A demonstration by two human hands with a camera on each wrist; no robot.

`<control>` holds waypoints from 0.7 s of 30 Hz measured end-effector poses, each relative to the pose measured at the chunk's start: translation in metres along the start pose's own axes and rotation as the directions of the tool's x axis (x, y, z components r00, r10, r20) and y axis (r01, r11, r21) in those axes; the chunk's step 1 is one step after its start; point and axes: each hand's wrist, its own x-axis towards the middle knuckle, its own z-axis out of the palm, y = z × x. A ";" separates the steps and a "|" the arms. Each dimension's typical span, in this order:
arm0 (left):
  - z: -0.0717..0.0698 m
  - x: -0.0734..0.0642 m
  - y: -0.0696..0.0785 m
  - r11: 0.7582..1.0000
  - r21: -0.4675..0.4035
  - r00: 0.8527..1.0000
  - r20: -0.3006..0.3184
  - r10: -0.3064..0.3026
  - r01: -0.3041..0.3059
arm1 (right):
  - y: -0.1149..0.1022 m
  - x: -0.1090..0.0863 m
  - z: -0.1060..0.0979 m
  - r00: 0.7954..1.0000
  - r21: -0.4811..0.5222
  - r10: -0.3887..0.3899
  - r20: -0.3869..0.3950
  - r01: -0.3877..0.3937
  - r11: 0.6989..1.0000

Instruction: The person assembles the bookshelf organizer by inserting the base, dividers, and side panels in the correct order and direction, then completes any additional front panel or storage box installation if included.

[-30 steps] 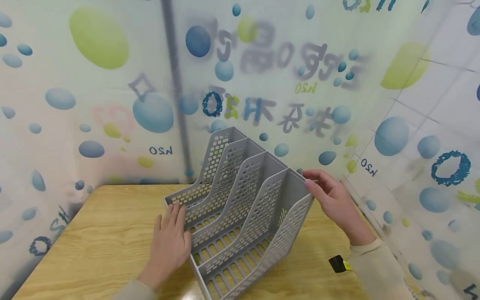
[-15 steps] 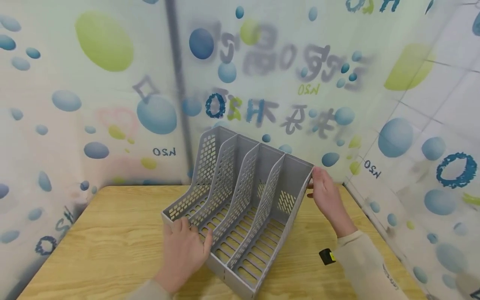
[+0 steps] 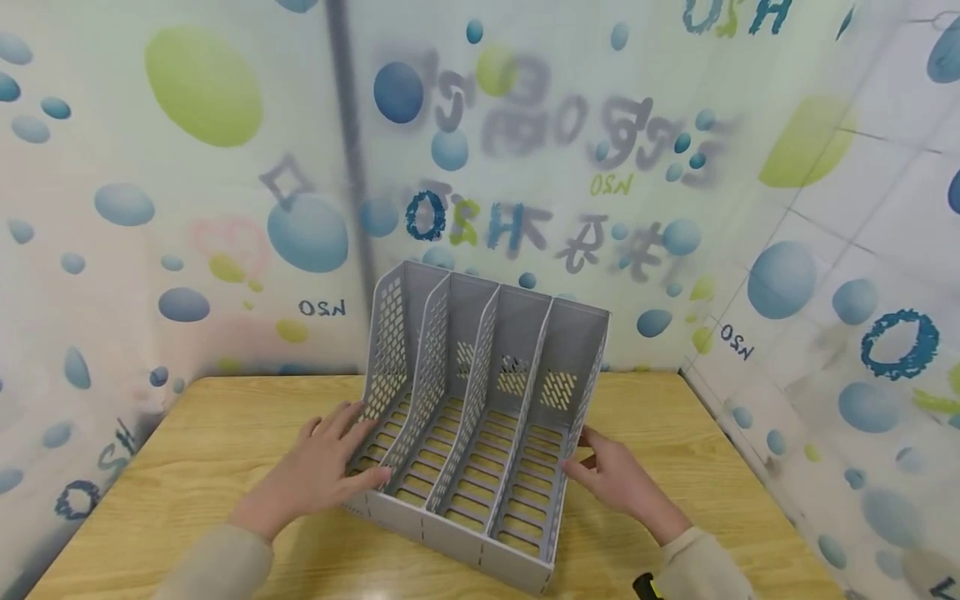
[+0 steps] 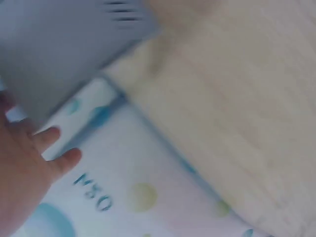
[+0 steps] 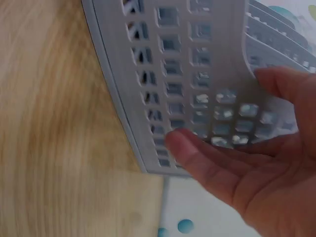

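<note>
A grey plastic file rack (image 3: 487, 433) stands upright on the wooden table, its open front turned toward me and slightly left. Perforated dividers split it into several slots, with nothing in them. My left hand (image 3: 311, 462) is at its left front corner, fingers spread along the side and thumb by the front lip. In the left wrist view, that hand's fingers (image 4: 64, 160) extend beside a blurred grey panel (image 4: 64, 54). My right hand (image 3: 618, 475) lies against the rack's right side; in the right wrist view its fairly straight fingers (image 5: 182, 143) touch the perforated panel (image 5: 173, 64).
The wooden table (image 3: 247, 408) reaches back to a wall covering (image 3: 225, 192) printed with blue and green bubbles and mirrored lettering. A small black and yellow object (image 3: 643, 586) lies at the front right, partly hidden by my right sleeve (image 3: 705, 571).
The tilted rack has been turned and lowered toward the left, now more upright with its front facing me. My right hand has slid from its top back corner down to its right side.
</note>
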 end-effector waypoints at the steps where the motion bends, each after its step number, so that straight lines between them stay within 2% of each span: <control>1: 0.002 -0.001 -0.005 1.000 0.000 1.000 0.008 0.005 -0.005 | 0.001 0.002 0.002 1.000 0.004 0.001 0.004 -0.001 1.000; 3: 0.009 -0.004 -0.011 1.000 0.020 1.000 0.007 0.010 -0.010 | 0.003 0.007 0.004 1.000 0.043 0.009 0.010 -0.009 0.999; 5: 0.016 -0.006 -0.009 0.999 0.039 1.000 -0.023 0.004 -0.003 | 0.005 0.015 0.005 1.000 0.073 0.029 0.004 -0.029 0.997; 9: 0.026 -0.008 0.006 0.997 0.063 0.996 -0.075 -0.044 0.049 | 0.013 0.036 0.004 0.997 0.124 0.063 -0.034 -0.059 0.991; 16: 0.034 -0.009 0.037 0.989 0.065 0.987 -0.099 -0.127 0.134 | 0.023 0.067 0.003 0.989 0.076 0.126 -0.081 -0.120 0.990; 21: 0.036 -0.005 0.045 0.982 0.085 0.978 -0.136 -0.158 0.171 | 0.026 0.080 0.003 0.984 0.036 0.140 -0.107 -0.137 0.990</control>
